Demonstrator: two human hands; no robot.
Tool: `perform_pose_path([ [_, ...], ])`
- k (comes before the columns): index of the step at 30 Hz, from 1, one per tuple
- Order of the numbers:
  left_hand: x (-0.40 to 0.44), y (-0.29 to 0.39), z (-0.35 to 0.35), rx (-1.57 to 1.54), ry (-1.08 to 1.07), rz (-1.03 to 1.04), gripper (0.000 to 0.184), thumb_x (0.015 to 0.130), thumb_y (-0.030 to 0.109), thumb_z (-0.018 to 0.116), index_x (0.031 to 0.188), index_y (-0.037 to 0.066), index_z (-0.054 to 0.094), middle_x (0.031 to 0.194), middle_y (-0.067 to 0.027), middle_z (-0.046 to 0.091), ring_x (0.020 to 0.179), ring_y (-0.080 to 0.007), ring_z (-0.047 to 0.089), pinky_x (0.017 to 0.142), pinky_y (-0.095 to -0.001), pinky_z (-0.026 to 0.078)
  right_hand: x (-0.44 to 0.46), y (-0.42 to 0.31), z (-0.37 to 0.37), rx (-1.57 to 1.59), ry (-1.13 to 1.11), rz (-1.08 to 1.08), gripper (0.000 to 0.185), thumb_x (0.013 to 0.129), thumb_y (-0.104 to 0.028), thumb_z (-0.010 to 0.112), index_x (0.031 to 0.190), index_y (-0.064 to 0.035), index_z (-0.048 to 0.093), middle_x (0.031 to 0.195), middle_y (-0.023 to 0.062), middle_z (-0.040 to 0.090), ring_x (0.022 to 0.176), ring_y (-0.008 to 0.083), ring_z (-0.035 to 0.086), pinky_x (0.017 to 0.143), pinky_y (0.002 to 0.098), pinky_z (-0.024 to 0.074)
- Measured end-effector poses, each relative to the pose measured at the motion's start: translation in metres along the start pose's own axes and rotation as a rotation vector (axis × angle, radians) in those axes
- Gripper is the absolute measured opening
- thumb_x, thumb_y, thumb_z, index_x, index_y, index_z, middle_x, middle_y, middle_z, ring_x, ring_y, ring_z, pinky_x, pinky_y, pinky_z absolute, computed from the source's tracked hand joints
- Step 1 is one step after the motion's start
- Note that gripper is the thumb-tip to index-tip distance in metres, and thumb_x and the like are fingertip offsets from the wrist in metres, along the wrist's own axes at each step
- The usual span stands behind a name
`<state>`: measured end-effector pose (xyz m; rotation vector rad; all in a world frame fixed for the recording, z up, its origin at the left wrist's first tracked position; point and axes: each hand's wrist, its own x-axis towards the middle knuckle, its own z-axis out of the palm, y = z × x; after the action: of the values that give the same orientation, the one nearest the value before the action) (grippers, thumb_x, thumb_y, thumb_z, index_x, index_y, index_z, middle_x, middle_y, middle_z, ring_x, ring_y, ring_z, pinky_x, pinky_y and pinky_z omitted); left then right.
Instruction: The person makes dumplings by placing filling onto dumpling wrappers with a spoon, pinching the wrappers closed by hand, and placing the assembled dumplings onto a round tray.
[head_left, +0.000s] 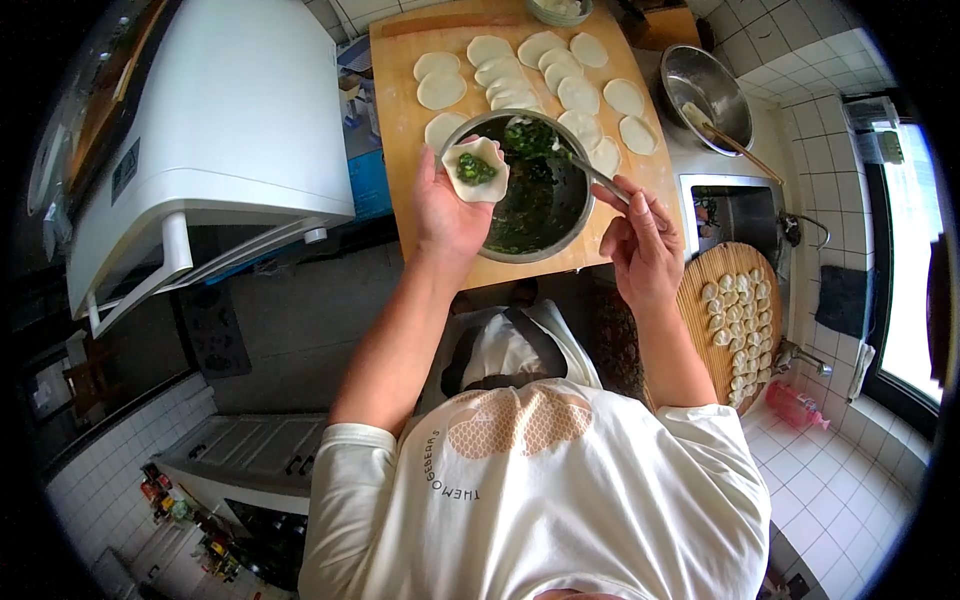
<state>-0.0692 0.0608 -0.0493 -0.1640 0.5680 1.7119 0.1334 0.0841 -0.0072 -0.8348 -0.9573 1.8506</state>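
Note:
A round dumpling wrapper [489, 190] rests in my left hand [447, 220], its edges curling up around a dab of chopped green filling [475, 168]. The hand is cupped under it at the left rim of a steel mixing bowl [583, 222]. More dark green filling [525, 205] lies inside the bowl. My right hand [645, 245] grips the handle of a metal spoon [598, 180] between thumb and fingers, to the right of the bowl. The spoon's far end reaches into the bowl, where a clump of greens hides part of it.
Flat wrappers [578, 95], some overlapping, lie on the wooden board [400, 120] beyond the bowl. At right, a round woven tray [700, 345] bears rows of shaped dumplings [740, 320]. A second steel bowl [735, 95] stands above the sink [750, 220]. A white appliance [220, 110] is at left.

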Motion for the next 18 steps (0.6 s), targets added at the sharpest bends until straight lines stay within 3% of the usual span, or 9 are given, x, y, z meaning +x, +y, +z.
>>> perform_pose_path([
  [2, 0.000, 0.004, -0.006, 0.002, -0.002, -0.003, 0.052, 0.092, 0.042, 0.026, 0.104, -0.003, 0.051, 0.105, -0.0174, 0.055, 0.098, -0.0289, 0.053, 0.087, -0.0416, 0.043, 0.010, 0.018, -0.011, -0.442, 0.044, -0.257, 0.023, 0.091, -0.016, 0.046, 0.106, -0.0015, 0.057, 0.099, 0.0131, 0.062, 0.063, 0.0127, 0.060, 0.051, 0.0202, 0.0457],
  [3, -0.002, 0.006, -0.005, 0.004, -0.005, -0.008, 0.054, 0.092, 0.041, 0.026, 0.109, -0.005, 0.048, 0.110, -0.0201, 0.052, 0.104, -0.0310, 0.050, 0.091, -0.0435, 0.041, 0.013, 0.026, -0.015, -0.732, 0.018, -0.279, 0.020, 0.089, -0.010, 0.049, 0.104, -0.0023, 0.059, 0.096, 0.0109, 0.063, 0.067, 0.0168, 0.061, 0.058, 0.0252, 0.0484],
  [4, -0.003, 0.007, -0.004, 0.005, -0.005, -0.011, 0.054, 0.092, 0.041, 0.026, 0.109, -0.005, 0.048, 0.110, -0.0201, 0.052, 0.104, -0.0310, 0.050, 0.091, -0.0435, 0.041, 0.019, 0.036, -0.016, -1.074, -0.069, -0.555, 0.021, 0.085, -0.011, 0.053, 0.104, -0.0046, 0.059, 0.092, 0.0086, 0.063, 0.068, 0.0195, 0.060, 0.064, 0.0281, 0.0476],
  [6, -0.009, 0.008, -0.001, 0.030, 0.004, -0.027, 0.050, 0.093, 0.040, 0.028, 0.101, -0.002, 0.052, 0.099, -0.0164, 0.058, 0.093, -0.0276, 0.056, 0.084, -0.0382, 0.046, 0.022, 0.036, -0.017, -1.561, -0.311, -0.629, 0.026, 0.079, -0.016, 0.059, 0.104, -0.0069, 0.059, 0.088, 0.0070, 0.063, 0.078, 0.0199, 0.058, 0.076, 0.0291, 0.0439],
  [10, -0.017, 0.013, 0.004, 0.042, -0.005, -0.055, 0.045, 0.093, 0.036, 0.029, 0.104, -0.002, 0.051, 0.102, -0.0167, 0.057, 0.095, -0.0277, 0.056, 0.084, -0.0381, 0.046, 0.020, 0.040, -0.011, -1.663, -0.488, -0.513, 0.032, 0.073, -0.021, 0.063, 0.103, -0.0092, 0.059, 0.098, 0.0059, 0.060, 0.089, 0.0206, 0.054, 0.084, 0.0330, 0.0389],
  [13, -0.021, 0.013, 0.003, 0.056, -0.022, -0.103, 0.037, 0.093, 0.028, 0.032, 0.106, -0.002, 0.050, 0.104, -0.0160, 0.056, 0.095, -0.0265, 0.056, 0.085, -0.0370, 0.046, 0.020, 0.020, 0.006, -1.661, -0.460, -0.642, 0.033, 0.071, -0.021, 0.064, 0.103, -0.0132, 0.059, 0.111, 0.0057, 0.053, 0.098, 0.0227, 0.050, 0.087, 0.0374, 0.0371],
  [15, -0.022, 0.011, 0.001, 0.095, -0.036, -0.153, 0.034, 0.092, 0.022, 0.034, 0.111, -0.003, 0.048, 0.114, -0.0175, 0.052, 0.102, -0.0266, 0.053, 0.088, -0.0377, 0.045, 0.023, 0.010, 0.019, -1.455, -0.547, -0.808, 0.034, 0.067, -0.020, 0.064, 0.101, -0.0181, 0.061, 0.119, 0.0053, 0.048, 0.106, 0.0244, 0.047, 0.092, 0.0418, 0.0342],
  [18, -0.027, 0.007, 0.004, 0.098, -0.073, -0.198, 0.027, 0.091, 0.018, 0.038, 0.110, 0.002, 0.048, 0.106, -0.0119, 0.055, 0.096, -0.0224, 0.055, 0.085, -0.0336, 0.045, 0.033, 0.014, 0.035, -1.454, -0.574, -0.977, 0.034, 0.062, -0.020, 0.064, 0.096, -0.0220, 0.063, 0.119, 0.0042, 0.048, 0.111, 0.0226, 0.044, 0.095, 0.0427, 0.0320],
])
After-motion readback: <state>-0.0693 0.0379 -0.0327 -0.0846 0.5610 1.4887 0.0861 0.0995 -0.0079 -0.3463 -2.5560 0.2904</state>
